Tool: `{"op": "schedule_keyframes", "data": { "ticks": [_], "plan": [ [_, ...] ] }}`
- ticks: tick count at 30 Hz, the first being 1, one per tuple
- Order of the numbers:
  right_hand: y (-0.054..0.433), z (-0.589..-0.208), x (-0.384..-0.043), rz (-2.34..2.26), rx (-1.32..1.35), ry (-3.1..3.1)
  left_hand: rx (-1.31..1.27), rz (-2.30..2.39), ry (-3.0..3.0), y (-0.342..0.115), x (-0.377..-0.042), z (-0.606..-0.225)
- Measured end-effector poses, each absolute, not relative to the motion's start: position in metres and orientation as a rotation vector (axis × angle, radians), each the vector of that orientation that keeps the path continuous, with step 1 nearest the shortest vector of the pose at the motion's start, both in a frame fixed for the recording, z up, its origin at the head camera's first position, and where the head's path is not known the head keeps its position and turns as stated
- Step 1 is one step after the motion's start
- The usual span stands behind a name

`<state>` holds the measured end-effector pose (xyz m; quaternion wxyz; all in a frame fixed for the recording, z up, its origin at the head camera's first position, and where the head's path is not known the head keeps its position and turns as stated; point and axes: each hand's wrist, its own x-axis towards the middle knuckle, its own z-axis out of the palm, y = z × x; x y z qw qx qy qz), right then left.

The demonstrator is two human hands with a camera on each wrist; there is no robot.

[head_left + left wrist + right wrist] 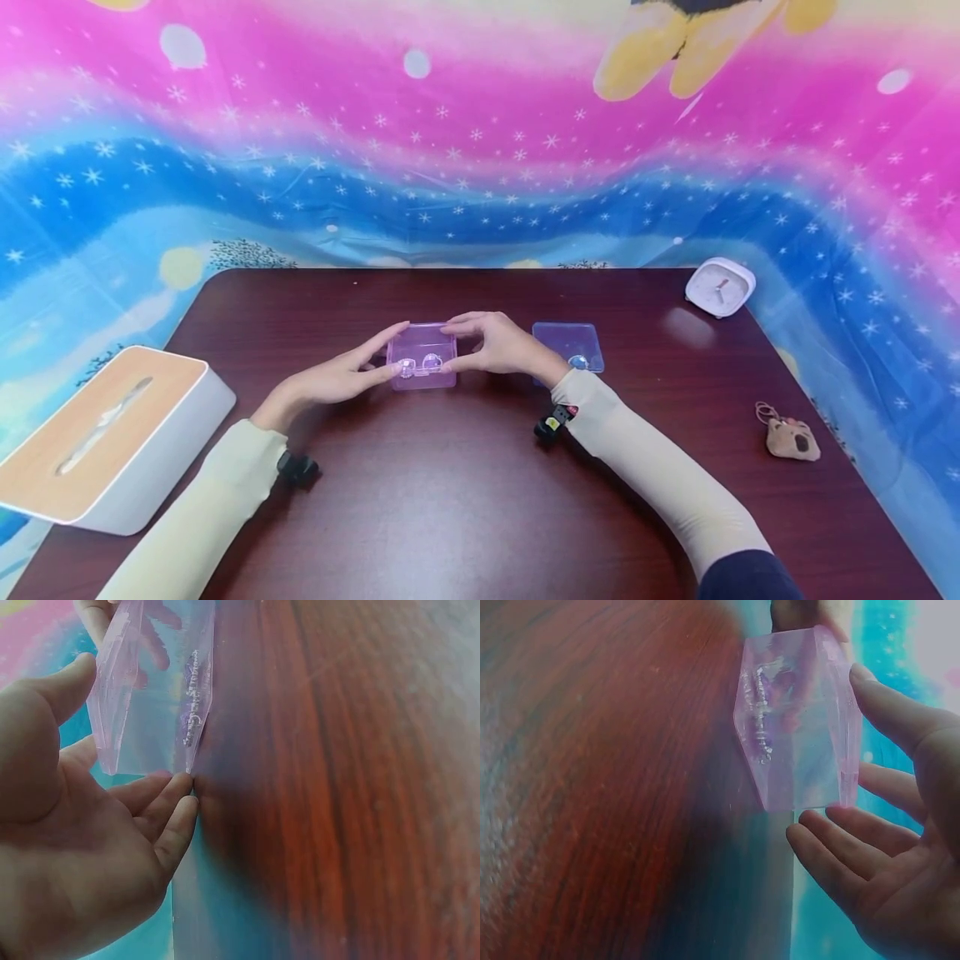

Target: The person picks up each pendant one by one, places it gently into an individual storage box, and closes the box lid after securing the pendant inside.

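A small pink see-through plastic box [422, 337] sits on the table in the head view, its lid apparently down. Inside lie two round, sparkling pieces [432, 362]; from the side they show as a row of clear beads [193, 701], too blurred to name further. My left hand [333, 379] holds the box's left side, thumb at the near lid edge and fingers behind. On the opposite side my right hand [501, 344] holds it likewise. Both wrist views show thumbs by the lid and fingertips at the side wall [799, 735].
Behind my right wrist lies a bluish clear box [567, 337] with a blue sparkling piece [577, 362]. A tissue box [161, 467] stands at the left. A white clock [720, 287] is at the back right, with a small brown pouch [791, 439] nearer on the right.
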<state>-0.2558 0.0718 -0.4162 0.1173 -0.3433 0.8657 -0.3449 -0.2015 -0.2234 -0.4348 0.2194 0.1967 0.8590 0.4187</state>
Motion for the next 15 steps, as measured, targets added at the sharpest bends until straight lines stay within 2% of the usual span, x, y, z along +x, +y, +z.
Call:
{"op": "schedule_keyframes", "data": {
  "ticks": [15],
  "plan": [
    [0.0676,-0.4083,-0.2517,-0.929,-0.959,2.545,0.548,1.186,2.355,-0.2223,-0.2028,-0.4324]
  ]
}}
